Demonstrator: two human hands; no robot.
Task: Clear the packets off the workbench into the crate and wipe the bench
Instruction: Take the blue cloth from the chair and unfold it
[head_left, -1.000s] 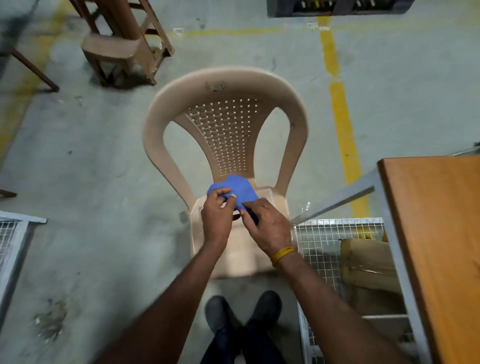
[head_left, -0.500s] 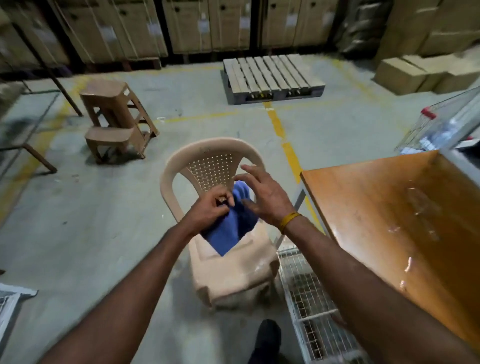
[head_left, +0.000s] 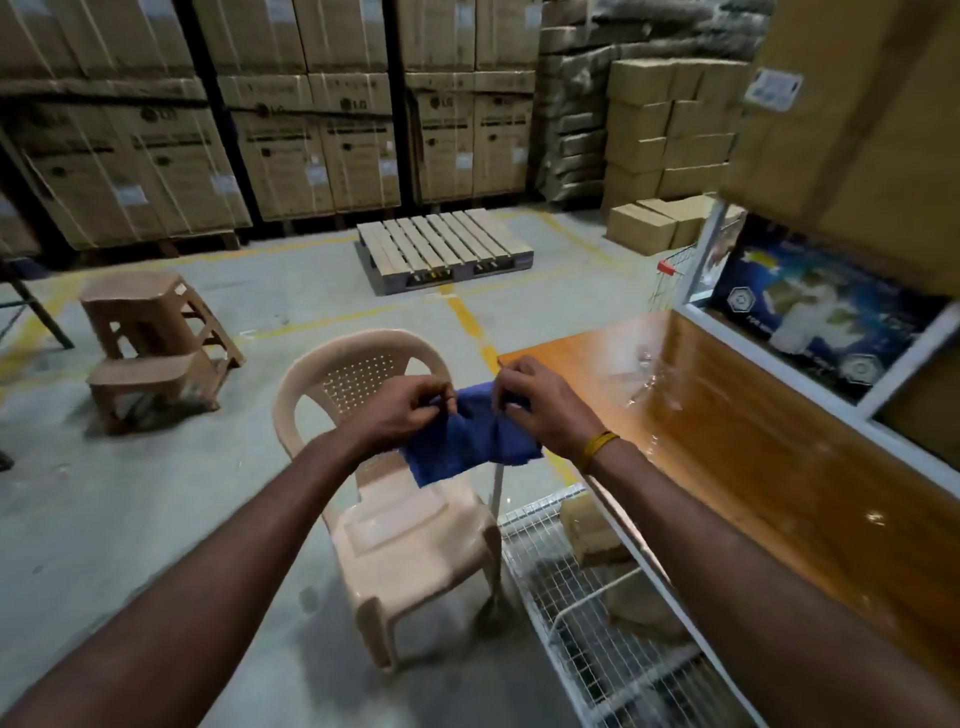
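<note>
1. Progress first: bench (head_left: 727, 441), on the right, shows a bare orange top with no packets that I can make out, only glare and some small shiny marks at its far end; those could be wet spots or clear film, too blurred to tell.
2. Clearing therefore looks done or nearly so. A wire crate (head_left: 582, 613) sits under the bench's near edge with brown packets (head_left: 592, 525) inside it.
3. Wiping looks not yet begun: the cloth (head_left: 467, 447) is in the air, above the chair (head_left: 405, 530) and just left of the bench corner, not touching the top.
4. Left hand (head_left: 405, 415) is at centre, forearm reaching out from the near left. Its fingers are curled and pinch the cloth's left upper edge.
5. Right hand (head_left: 545, 410) is just beside the bench's far-left corner, wristband showing. Its fingertips grip the cloth's right upper edge, so the blue cloth hangs spread between both hands.
6. Judged next: carry the cloth right, onto the bench.
</note>
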